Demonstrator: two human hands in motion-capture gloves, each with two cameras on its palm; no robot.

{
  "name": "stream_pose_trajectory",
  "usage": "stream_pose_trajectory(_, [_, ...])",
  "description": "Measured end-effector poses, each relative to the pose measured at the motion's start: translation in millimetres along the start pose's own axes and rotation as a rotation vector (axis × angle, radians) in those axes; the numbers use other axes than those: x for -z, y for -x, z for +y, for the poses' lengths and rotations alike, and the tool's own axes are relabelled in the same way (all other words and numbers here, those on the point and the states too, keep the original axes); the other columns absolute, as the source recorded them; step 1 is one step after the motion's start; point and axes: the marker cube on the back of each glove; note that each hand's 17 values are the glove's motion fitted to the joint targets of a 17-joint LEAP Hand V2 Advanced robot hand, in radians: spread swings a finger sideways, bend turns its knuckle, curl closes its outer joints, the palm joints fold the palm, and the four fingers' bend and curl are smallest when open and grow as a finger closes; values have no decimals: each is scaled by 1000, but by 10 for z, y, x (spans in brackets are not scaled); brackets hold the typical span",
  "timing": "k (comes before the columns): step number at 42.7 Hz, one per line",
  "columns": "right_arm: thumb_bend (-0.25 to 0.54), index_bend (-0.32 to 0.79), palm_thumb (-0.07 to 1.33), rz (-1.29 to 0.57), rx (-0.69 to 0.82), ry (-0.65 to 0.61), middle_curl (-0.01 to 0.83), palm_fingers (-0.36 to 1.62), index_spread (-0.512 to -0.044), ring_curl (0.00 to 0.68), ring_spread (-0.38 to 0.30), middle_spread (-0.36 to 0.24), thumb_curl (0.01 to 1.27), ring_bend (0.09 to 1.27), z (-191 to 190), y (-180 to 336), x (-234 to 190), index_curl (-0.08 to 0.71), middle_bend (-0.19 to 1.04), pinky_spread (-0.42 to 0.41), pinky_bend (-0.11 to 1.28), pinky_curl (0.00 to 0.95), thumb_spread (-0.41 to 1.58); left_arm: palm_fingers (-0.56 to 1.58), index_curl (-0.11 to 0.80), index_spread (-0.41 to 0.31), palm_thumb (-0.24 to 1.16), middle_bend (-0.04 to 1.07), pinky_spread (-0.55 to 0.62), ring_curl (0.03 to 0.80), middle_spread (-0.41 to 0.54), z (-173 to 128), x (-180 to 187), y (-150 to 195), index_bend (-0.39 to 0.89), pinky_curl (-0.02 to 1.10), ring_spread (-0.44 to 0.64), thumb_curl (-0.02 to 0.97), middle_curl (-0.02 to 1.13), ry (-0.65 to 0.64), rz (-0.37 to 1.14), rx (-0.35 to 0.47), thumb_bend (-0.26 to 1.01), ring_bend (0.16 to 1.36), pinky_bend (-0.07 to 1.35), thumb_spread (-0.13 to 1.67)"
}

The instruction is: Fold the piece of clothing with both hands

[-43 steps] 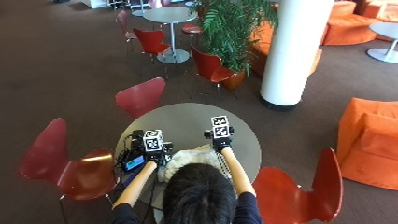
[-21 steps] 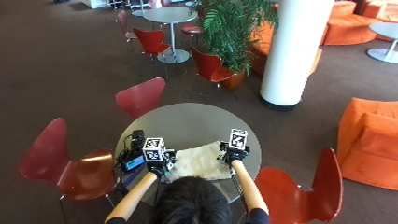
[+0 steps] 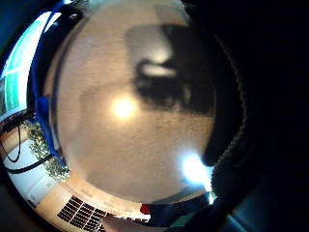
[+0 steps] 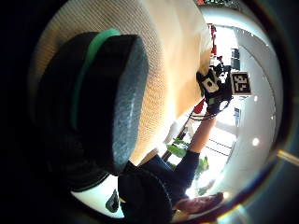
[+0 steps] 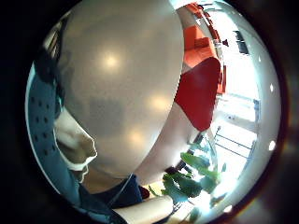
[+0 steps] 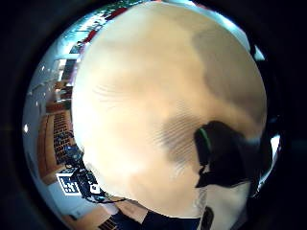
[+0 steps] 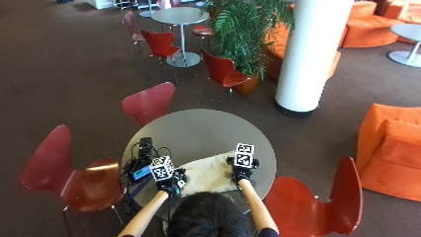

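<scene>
A cream knitted cloth [image 7: 207, 174] lies on the round grey table [image 7: 197, 131], at the near edge in front of me. My left hand [image 7: 168, 180] holds its left end and my right hand [image 7: 242, 168] its right end. The left thumb [image 4: 107, 102] lies curled against the cloth [image 4: 173, 56], and the right hand [image 4: 212, 86] shows at the cloth's far end. In the right thumb side palm view the cloth [image 6: 144, 96] fills the picture, with a thumb tip [image 6: 220, 158] pressed on it. How the cloth is layered under the hands is hidden.
A black device with a blue screen [image 7: 141, 165] and cables sits on the table just left of my left hand. Red chairs [image 7: 72, 173] [image 7: 313, 202] stand close on both sides, and another [image 7: 150, 101] stands across the table.
Both hands have come back from the middle of the table toward me and now sit at the near edge, slightly closer together. The cloth lies flat between them.
</scene>
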Motion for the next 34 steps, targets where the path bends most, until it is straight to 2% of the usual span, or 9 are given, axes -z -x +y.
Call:
stream_pose_trajectory(1, [69,158,776,-4,0,-7,446,1145,-172,428,-186,-94,446,714,19,9,6,120,296,-285,787,367,1145,64,401,-57,122,135,328,359,263,-3,-11,1,161,399,441,231,189,-8,-3,0,-13,431,468,1339])
stream_pose_trajectory(2, [32,63,719,-6,-5,-15,442,1014,-159,421,-178,-87,430,683,34,12,13,101,280,-283,818,383,1155,62,401,-55,121,137,330,358,268,-3,-20,1,164,399,449,230,189,-12,-6,2,-12,434,472,1340])
stream_pose_trajectory(3, [83,195,828,-6,-11,-23,460,1238,-193,443,-199,-119,454,725,46,11,22,151,321,-303,746,368,1128,44,398,-51,121,137,331,352,272,0,-25,-4,163,397,457,230,187,-15,-8,2,-11,428,477,1342])
stream_pose_trajectory(6, [103,229,913,1,-29,-27,478,1332,-220,450,-213,-154,473,724,73,-22,54,197,369,-329,678,368,1079,34,395,-46,121,146,327,346,280,24,-19,-69,169,395,476,228,188,-16,2,-36,-10,429,485,1347])
stream_pose_trajectory(14, [5,196,928,-18,-6,11,484,1299,-251,456,-237,-195,535,697,191,-108,244,273,359,-356,634,365,784,34,386,-43,100,164,343,331,289,130,84,-195,166,383,503,223,195,18,1,-106,-18,441,494,1330])
stream_pose_trajectory(21, [-27,178,950,45,-50,-109,487,1305,-261,454,-246,-209,580,683,367,19,699,313,351,-364,614,370,631,57,373,-46,89,171,358,332,274,219,287,-224,156,371,498,222,210,19,-2,-121,-16,477,486,1315])
stream_pose_trajectory(26, [-33,168,953,126,-57,-182,489,1307,-264,454,-248,-213,602,679,505,260,960,331,347,-369,615,377,569,57,366,-47,85,168,362,333,270,361,366,-212,154,368,489,223,219,98,34,-134,-13,494,487,1308])
stream_pose_trajectory(31, [-34,154,951,199,-41,-214,492,1306,-264,459,-248,-217,613,686,619,588,1082,342,346,-370,621,385,562,55,361,-48,84,167,364,331,268,432,487,-131,158,365,483,224,225,16,51,-141,-13,503,490,1300])
stream_pose_trajectory(34, [-44,123,907,251,-41,-246,482,1172,-265,451,-246,-210,591,638,471,752,1014,335,300,-355,675,401,670,54,358,-48,83,166,365,329,267,348,505,-44,159,364,480,224,228,-31,56,-157,-12,506,492,1298])
